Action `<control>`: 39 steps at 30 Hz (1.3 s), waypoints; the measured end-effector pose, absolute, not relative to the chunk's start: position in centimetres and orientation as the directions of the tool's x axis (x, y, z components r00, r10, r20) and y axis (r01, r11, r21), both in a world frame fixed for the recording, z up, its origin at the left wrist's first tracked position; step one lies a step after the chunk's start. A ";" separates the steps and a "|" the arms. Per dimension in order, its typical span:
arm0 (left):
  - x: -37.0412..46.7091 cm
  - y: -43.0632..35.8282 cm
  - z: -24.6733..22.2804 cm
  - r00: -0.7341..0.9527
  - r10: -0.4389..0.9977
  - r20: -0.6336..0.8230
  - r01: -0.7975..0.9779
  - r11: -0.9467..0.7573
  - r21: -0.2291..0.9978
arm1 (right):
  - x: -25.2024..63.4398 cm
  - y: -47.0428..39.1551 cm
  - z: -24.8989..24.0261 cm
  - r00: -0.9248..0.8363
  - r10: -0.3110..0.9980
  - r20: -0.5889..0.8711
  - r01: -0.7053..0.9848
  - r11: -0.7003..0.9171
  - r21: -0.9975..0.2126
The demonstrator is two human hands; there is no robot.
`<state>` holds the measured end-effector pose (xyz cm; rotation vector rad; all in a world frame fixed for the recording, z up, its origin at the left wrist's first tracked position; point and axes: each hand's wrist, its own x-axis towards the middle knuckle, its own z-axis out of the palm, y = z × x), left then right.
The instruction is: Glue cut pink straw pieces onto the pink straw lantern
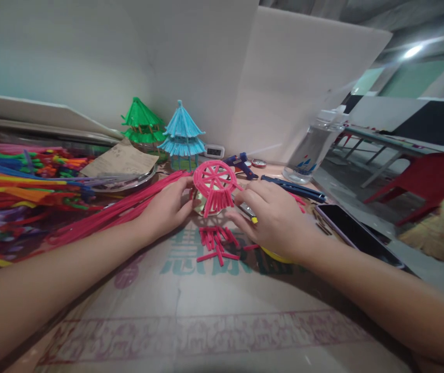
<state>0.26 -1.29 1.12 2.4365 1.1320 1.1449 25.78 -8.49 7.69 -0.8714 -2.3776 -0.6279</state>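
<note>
A pink pipe-cleaner frame (214, 178), a spoked ring with short strips fanning down its near side, is raised above the table between my hands. My left hand (169, 207) grips its left edge, thumb and fingers closed. My right hand (274, 215) is at the right edge, fingers curled round a short pink pipe-cleaner piece that meets the ring; its thumb sits lower. A metal object with a yellow tip (253, 220) shows between thumb and fingers; whether it is held I cannot tell. Short cut pink pieces (218, 243) lie below. A pale round thing is partly hidden behind the frame.
Long pink pipe cleaners (116, 212) and mixed-colour bundles (23, 186) lie left. Behind stand a green pagoda (142, 119), a blue pagoda (183, 132) and a glue gun (241, 165). Rightward are a water bottle (311, 150), a dark-blue tool (294, 188) and a phone (356, 233).
</note>
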 end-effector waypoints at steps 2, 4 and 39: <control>0.3 -1.3 1.1 0.398 0.725 0.562 0.557 -0.678 0.480 | 25.8 -8.4 7.6 -0.658 0.445 0.607 0.691 0.678 0.252; 0.3 -1.3 1.1 0.396 0.722 0.567 0.556 -0.680 0.477 | 25.8 -8.2 7.4 -0.659 0.450 0.603 0.694 0.672 0.258; 0.3 -1.0 1.0 0.414 0.726 0.548 0.452 -0.687 0.569 | 25.8 -6.9 6.3 -0.471 0.388 0.792 0.685 0.727 0.052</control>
